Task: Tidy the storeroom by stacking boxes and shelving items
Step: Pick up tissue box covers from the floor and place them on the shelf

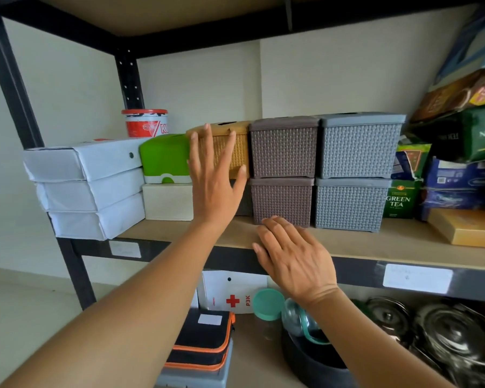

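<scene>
My left hand [214,175] is spread flat, fingers apart, against the front of a tan woven box [237,147] stacked on a dark box that it mostly hides. My right hand [294,257] lies palm down, fingers apart, on the front edge of the wooden shelf [375,242], its fingertips just before the lower brown woven box [282,201]. A second brown box [284,148] sits on top of it. To the right stand two grey woven boxes [357,147], one on the other. Neither hand holds anything.
Three white flat boxes [87,189] are stacked at the shelf's left end, beside a green container [164,156] on a cream box [168,201]. A red-and-white tin [144,123] stands behind. Tea packets [401,198] crowd the right. Below are a first-aid box [233,296], cases, jars and pots.
</scene>
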Motion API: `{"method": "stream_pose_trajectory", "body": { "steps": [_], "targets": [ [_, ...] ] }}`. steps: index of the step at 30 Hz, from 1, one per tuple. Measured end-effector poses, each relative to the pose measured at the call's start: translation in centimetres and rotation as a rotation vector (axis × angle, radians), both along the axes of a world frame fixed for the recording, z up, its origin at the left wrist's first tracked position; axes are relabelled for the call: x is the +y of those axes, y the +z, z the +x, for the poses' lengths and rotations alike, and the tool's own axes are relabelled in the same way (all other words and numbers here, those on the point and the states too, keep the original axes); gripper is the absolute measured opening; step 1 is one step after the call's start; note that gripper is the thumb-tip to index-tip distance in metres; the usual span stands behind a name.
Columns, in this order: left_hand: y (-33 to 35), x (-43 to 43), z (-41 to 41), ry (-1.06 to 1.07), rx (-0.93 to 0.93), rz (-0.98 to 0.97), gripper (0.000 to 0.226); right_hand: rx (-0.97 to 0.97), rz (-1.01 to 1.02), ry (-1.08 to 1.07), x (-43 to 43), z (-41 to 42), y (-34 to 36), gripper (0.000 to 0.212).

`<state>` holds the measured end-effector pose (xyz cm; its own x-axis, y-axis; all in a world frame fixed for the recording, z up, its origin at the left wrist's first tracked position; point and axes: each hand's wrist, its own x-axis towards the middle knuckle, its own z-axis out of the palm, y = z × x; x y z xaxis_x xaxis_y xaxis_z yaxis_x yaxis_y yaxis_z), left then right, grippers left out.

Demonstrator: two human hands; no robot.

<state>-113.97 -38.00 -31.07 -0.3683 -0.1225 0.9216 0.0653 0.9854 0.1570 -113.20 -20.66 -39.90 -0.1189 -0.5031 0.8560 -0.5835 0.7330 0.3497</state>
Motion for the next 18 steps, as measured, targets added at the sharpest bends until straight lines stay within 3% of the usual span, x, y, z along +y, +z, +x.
{"method": "stream_pose_trajectory", "body": {
  "steps": [6,18],
  "targets": [
    [0.4,-1.0,-1.4,-0.130,-0.051,0.009,0.043,-0.013,0.019,-0.019,0.0,-0.1,-0.1,0.035],
    [-3.8,0.0,3.6,-0.206,-0.185,0.027,0.042,-0.046,0.012,-0.022,-0.1,-0.3,0.2,0.037]
  ]
}}
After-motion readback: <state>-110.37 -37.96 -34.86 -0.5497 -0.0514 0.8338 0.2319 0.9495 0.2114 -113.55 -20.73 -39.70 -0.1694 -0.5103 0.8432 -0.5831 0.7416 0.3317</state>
